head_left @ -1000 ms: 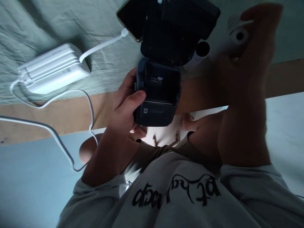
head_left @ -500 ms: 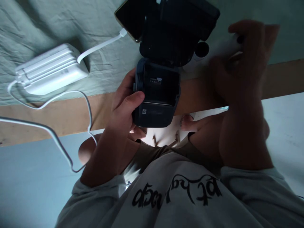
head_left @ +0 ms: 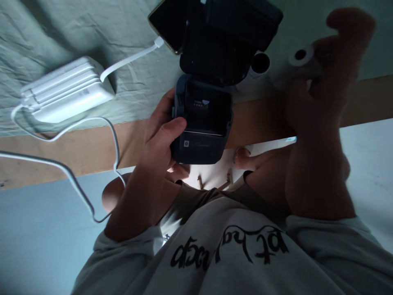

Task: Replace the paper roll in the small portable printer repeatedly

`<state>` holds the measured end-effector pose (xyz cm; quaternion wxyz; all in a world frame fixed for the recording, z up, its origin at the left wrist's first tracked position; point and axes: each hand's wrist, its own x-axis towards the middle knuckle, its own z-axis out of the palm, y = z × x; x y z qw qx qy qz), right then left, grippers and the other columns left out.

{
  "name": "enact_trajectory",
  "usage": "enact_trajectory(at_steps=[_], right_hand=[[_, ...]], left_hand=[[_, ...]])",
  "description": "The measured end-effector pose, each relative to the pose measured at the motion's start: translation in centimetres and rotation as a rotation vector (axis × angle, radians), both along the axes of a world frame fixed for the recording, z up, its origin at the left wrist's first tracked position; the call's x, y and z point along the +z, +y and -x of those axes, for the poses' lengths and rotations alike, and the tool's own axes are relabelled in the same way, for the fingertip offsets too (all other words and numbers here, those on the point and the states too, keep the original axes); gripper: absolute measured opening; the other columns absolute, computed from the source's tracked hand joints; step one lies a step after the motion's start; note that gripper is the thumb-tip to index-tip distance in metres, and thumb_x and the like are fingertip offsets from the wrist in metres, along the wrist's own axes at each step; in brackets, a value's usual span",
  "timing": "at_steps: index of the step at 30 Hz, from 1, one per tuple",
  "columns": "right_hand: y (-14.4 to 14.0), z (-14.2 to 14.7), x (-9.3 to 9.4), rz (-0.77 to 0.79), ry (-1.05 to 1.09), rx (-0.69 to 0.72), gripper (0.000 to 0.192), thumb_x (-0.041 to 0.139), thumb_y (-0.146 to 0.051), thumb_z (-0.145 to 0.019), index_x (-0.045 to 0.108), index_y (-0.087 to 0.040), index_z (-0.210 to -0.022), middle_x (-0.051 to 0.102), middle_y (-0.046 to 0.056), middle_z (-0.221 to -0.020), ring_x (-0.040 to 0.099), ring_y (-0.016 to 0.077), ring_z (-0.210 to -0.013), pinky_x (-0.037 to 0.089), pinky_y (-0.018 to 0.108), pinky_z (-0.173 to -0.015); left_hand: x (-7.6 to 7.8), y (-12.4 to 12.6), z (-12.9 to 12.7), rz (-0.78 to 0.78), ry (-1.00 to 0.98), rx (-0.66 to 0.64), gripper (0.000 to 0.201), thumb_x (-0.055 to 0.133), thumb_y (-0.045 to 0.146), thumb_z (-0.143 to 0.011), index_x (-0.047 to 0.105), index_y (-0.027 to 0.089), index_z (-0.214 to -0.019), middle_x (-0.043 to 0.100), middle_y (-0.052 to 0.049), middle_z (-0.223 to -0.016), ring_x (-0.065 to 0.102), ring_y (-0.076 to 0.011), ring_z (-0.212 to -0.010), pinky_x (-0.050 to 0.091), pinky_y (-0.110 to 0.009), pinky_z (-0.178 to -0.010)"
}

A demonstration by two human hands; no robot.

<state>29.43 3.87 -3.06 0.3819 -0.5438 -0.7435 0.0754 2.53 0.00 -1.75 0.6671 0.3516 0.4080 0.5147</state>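
Note:
My left hand (head_left: pixel 162 127) grips the left side of a dark portable thermal printer (head_left: pixel 199 147), its thumb over the rim. The printer's lid (head_left: pixel 215 61) is swung open away from me, and the paper bay shows a small pale label inside. My right hand (head_left: pixel 328 78) is at the right, with its thumb and lower fingers around a white paper roll (head_left: pixel 301 56); the index finger sticks out, bent. Part of this roll is dim and blurred. Between the printer and that hand, another roll with a wide dark core (head_left: pixel 260 64) stands on the cloth.
A dark phone (head_left: pixel 168 26) lies behind the lid, with a white cable plugged in. The cable runs to a white charger block (head_left: pixel 67 90) on the green cloth (head_left: pixel 129 90). Another white cord (head_left: pixel 67 172) loops over the wooden edge (head_left: pixel 132 143) at left.
My right hand has shifted slightly right and away from me, and its index finger has lifted outward. The roll beside it now shows its round end more plainly. The printer stays nearly still.

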Motion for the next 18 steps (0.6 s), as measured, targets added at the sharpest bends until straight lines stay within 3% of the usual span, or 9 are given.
enact_trajectory(at_steps=[4,8,12,16,18], right_hand=[[-0.05,0.37,-0.10,0.012,-0.069,-0.047,0.052,0.056,-0.010,-0.068,0.057,-0.011,-0.121,0.058,0.011,-0.109,0.056,0.0203,-0.104,0.045,0.040,-0.092],[0.42,0.54,-0.22,0.012,-0.137,-0.166,0.051,0.072,-0.027,-0.069,0.060,-0.009,-0.115,0.060,0.014,-0.109,0.056,0.0250,-0.104,0.044,0.044,-0.093],[0.85,0.80,0.01,-0.001,-0.054,-0.303,0.036,0.069,-0.016,-0.067,0.061,-0.014,-0.101,0.060,0.009,-0.100,0.056,0.0204,-0.097,0.045,0.039,-0.090],[0.66,0.96,0.02,-0.075,0.059,-0.167,0.059,0.051,0.000,-0.058,0.053,-0.014,-0.115,0.058,0.008,-0.112,0.055,0.0138,-0.091,0.045,0.032,-0.080],[0.51,0.90,-0.21,-0.067,0.034,-0.120,0.061,0.050,0.001,-0.058,0.056,-0.014,-0.116,0.060,0.008,-0.110,0.057,0.0151,-0.094,0.046,0.032,-0.082]], left_hand=[[-0.08,0.07,-0.02,-0.017,0.003,-0.009,0.034,0.062,0.030,-0.076,0.063,0.015,-0.106,0.068,-0.006,-0.086,0.066,-0.0174,-0.065,0.047,-0.026,-0.047],[-0.13,0.18,-0.05,-0.033,0.019,-0.001,0.029,0.060,0.029,-0.077,0.065,0.016,-0.102,0.069,-0.005,-0.085,0.065,-0.0173,-0.068,0.048,-0.028,-0.054],[-0.18,0.23,0.04,-0.038,0.027,0.001,0.029,0.061,0.029,-0.076,0.066,0.016,-0.101,0.068,-0.004,-0.084,0.064,-0.0166,-0.068,0.047,-0.028,-0.055],[-0.27,0.21,0.14,-0.022,0.044,-0.007,0.030,0.060,0.030,-0.076,0.064,0.016,-0.102,0.068,-0.005,-0.084,0.064,-0.0178,-0.068,0.047,-0.029,-0.054],[-0.35,0.21,0.17,-0.021,0.031,-0.007,0.031,0.062,0.031,-0.075,0.064,0.016,-0.102,0.067,-0.004,-0.084,0.063,-0.0168,-0.065,0.045,-0.028,-0.051]])
